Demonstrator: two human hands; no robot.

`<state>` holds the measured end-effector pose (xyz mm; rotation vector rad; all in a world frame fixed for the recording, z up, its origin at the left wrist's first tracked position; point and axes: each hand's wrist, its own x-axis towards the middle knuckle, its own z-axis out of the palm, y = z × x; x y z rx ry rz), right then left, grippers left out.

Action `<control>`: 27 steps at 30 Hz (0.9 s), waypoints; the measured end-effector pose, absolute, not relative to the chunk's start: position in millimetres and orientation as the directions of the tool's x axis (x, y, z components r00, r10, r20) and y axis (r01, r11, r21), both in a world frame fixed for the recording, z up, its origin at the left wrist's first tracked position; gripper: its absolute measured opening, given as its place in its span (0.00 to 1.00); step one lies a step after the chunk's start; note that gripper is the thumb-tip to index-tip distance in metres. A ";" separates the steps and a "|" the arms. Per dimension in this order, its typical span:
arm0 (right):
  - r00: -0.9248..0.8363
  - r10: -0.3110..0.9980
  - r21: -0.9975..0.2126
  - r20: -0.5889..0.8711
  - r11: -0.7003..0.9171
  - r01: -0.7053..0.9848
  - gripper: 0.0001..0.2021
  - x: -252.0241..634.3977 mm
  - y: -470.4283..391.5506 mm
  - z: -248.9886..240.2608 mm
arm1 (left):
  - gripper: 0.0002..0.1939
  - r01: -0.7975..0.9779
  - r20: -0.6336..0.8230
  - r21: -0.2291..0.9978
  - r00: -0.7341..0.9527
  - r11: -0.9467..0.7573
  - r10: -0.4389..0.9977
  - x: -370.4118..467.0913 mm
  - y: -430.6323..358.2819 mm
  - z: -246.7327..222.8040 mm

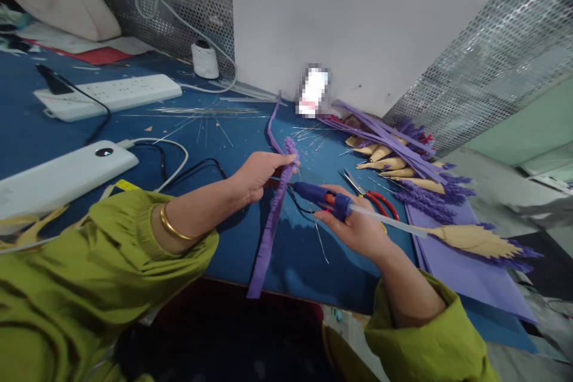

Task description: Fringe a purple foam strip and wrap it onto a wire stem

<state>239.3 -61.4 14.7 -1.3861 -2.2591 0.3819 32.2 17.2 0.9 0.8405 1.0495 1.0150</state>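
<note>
My left hand (264,174) pinches a purple paper strip (267,245) just below its bunched, flower-like top (290,148). The strip's long tail hangs down past the table's front edge. In my right hand (358,224) is a blue glue gun (313,192), its fingers closed around the body. A long translucent glue stick (385,219) sticks out of the gun's back end. The nozzle points left at the strip, close under my left hand; whether it touches cannot be made out. A thin wire (321,242) lies beneath the gun.
Red-handled scissors (380,203) lie right of the gun. Finished purple flower stems (430,200) and purple sheets (474,280) fill the right side. A white power strip (120,94), a white power bank (67,173) and cables occupy the left. A lit phone (312,91) leans against a white board (340,18).
</note>
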 end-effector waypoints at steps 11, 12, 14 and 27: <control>-0.301 0.915 -0.649 0.269 0.403 0.645 0.20 247.8 -54.3 12.3 | 0.13 -0.291 -0.312 0.895 0.134 0.338 0.941 33.0 17.2 1.6; -0.267 0.924 -0.703 0.275 0.383 0.599 0.19 248.9 -52.7 12.6 | 0.13 -0.291 -0.312 0.895 0.132 0.338 0.941 33.0 16.9 2.1; -0.167 0.947 -0.814 0.276 0.322 0.483 0.16 250.9 -47.7 13.1 | 0.12 -0.292 -0.313 0.895 0.125 0.337 0.941 32.8 16.3 3.3; 0.141 0.939 -0.934 -0.315 -0.280 -0.221 0.07 247.1 -10.9 -10.7 | 0.09 -0.190 -0.316 0.921 0.148 0.341 0.937 33.2 10.9 7.0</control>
